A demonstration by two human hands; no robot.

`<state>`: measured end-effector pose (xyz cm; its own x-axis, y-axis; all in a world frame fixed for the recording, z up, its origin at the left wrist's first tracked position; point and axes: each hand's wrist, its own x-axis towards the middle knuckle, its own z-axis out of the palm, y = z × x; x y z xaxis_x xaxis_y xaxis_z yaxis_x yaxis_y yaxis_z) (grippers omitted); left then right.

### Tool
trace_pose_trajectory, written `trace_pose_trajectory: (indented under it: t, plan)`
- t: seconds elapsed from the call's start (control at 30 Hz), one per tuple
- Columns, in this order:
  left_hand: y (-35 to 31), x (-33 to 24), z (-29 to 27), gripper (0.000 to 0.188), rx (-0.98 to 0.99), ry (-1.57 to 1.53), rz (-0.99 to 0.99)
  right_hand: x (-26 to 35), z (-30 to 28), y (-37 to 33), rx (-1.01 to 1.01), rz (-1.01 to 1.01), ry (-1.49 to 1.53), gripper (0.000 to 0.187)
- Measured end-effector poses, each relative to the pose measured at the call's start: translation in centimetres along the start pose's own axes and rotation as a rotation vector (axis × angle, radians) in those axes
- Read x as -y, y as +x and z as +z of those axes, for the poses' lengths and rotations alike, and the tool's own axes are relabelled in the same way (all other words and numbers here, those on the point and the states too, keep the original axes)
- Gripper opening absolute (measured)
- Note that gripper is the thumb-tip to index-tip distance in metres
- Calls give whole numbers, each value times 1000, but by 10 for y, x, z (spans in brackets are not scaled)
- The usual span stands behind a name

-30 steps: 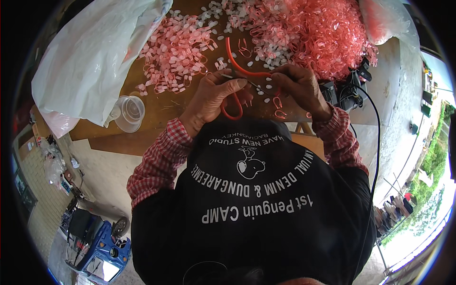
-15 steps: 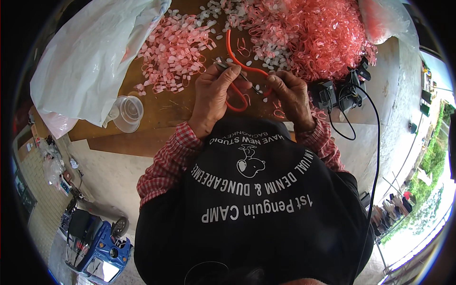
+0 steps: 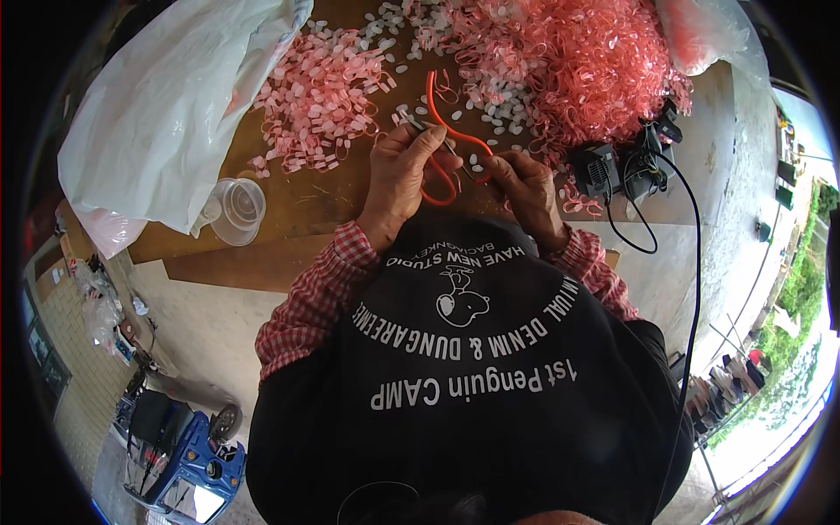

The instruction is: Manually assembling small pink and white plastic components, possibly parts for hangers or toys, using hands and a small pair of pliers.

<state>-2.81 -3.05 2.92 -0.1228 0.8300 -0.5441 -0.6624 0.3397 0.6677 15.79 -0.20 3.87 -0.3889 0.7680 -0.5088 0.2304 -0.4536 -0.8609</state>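
Note:
A tool with curved orange handles [image 3: 467, 137] and a dark metal part is held between both hands over the brown tabletop. My left hand [image 3: 398, 171] is closed around its metal part, thumb on top and fingers curled beneath. Against the right side of the orange handle, my right hand [image 3: 528, 191] pinches with thumb and bent fingers. One orange arm points away from me; another curves near my left fingers. My fingers partly cover the tool, so its exact kind is unclear. A small pale piece shows by my left fingertips, and whether it is held I cannot tell.
Pink looped plastic pieces form a small heap [image 3: 319, 96] at far left and a large pile [image 3: 591, 66] at far right. White ovals [image 3: 507, 109] lie between them. A white plastic bag [image 3: 166, 114], clear cups [image 3: 236, 210] and black corded devices [image 3: 598, 171] stand around the table.
The tool has turned slightly, its far orange arm shifting toward me and right. My right hand has moved a little left and nearer to me; both hands keep their hold.

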Motion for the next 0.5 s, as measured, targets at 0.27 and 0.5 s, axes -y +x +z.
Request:
trace_pose_trajectory:
  t: [0.27, 0.5]
  plan:
    - [1, 2, -2, 17, -53, -46, 6, -10, 22, -1, -128, -13, 232, 26]
    - [9, -7, -11, 16, 127, -41, -103, 14, -2, 2, -3, -25, -16, 26]
